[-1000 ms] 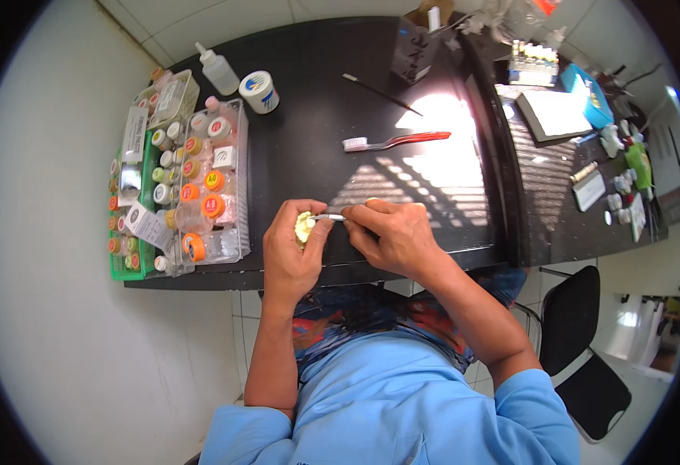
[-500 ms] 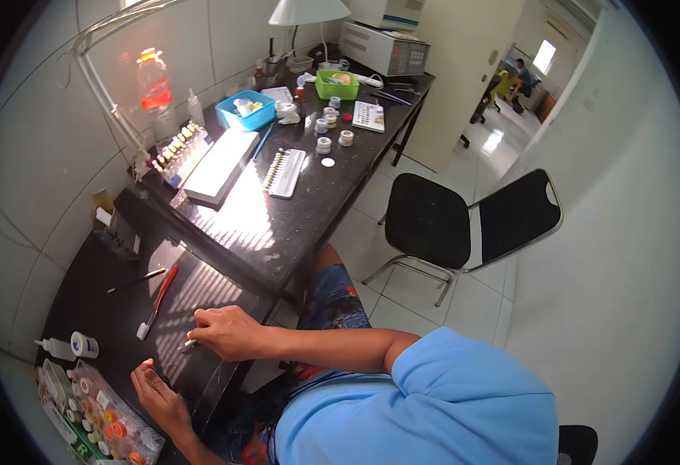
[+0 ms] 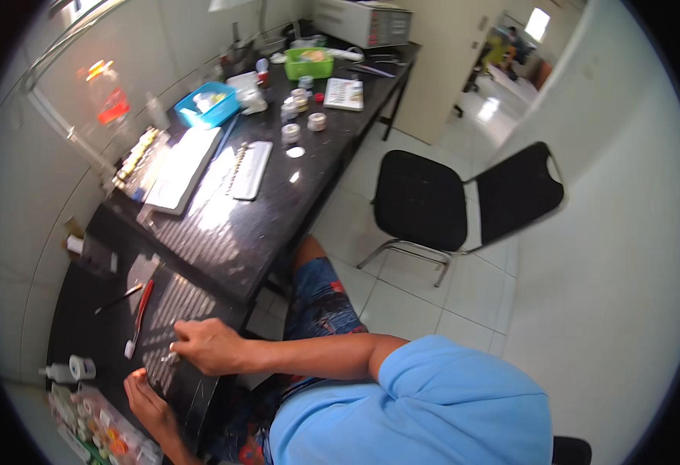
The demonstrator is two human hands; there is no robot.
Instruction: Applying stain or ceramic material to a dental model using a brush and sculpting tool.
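Note:
My right hand (image 3: 206,346) is closed above the dark table, palm down. A small silvery piece (image 3: 171,357) sticks out below its thumb and fingertips; blur hides its kind. My left hand (image 3: 151,403) is just to the left and nearer, its fingers bent and pressed together. Sunlight falls on its fingertips, and whatever they may hold is too small to make out. Beyond the hands lie a red toothbrush (image 3: 141,318) with a pale head and a thin brush (image 3: 119,297) with a dark handle.
At the near left stand a clear box of small capped bottles (image 3: 107,426), a white jar (image 3: 82,367) and a squeeze bottle (image 3: 58,373). The farther table holds a shade guide (image 3: 248,170), small jars (image 3: 290,133), a blue basket (image 3: 206,106) and a green basket (image 3: 309,68). A black chair (image 3: 421,201) stands to the right.
The whole view has shifted, so the tables and chair sit differently in the picture. Both hands stay close together over the near table, the right one still closed on the silvery piece.

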